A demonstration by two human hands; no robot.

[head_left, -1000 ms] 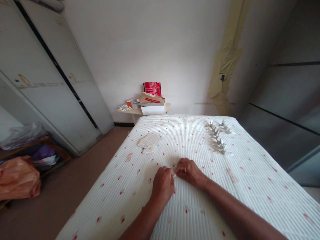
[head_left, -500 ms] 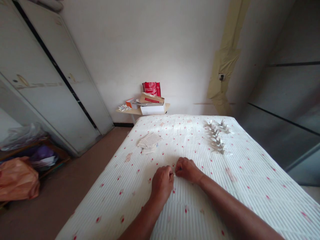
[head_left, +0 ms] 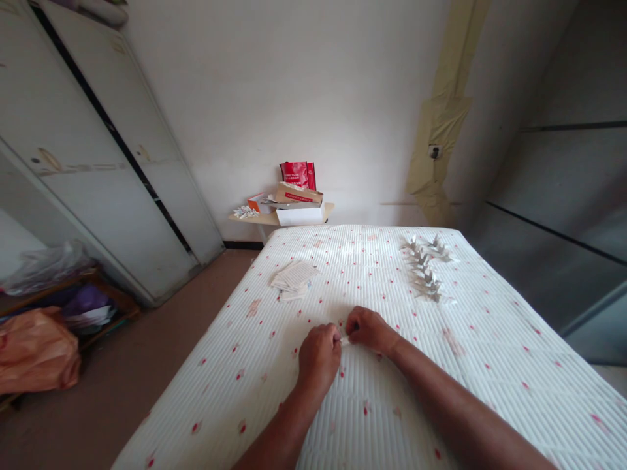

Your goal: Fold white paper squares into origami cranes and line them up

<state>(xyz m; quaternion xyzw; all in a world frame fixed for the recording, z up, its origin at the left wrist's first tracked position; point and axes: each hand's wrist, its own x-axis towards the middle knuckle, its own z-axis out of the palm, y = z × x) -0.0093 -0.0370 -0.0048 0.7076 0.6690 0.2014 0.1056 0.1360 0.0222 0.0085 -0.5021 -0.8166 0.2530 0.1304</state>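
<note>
Near the middle of the quilted bed cover (head_left: 372, 418), a small piece of folded paper (head_left: 345, 341) shows between my two hands. My left hand (head_left: 321, 352) is closed, its fingertips pinching the paper's left end. Closed as well, my right hand (head_left: 371, 330) grips the other end; most of the paper is hidden by fingers. Beyond my left hand lies a loose stack of printed paper sheets (head_left: 294, 279). Several folded paper cranes (head_left: 425, 269) stand in a cluster at the far right of the bed.
Behind the bed, a small table (head_left: 264, 220) holds a white box (head_left: 300, 215), a red bag (head_left: 298, 175) and a pile of small white pieces (head_left: 245, 212). Cabinets (head_left: 98, 150) line the left wall. An orange bag (head_left: 39, 349) sits low at the left.
My hands have moved slightly apart, the right one a little to the right, so more of the small paper shows between them. The view has shifted slightly.
</note>
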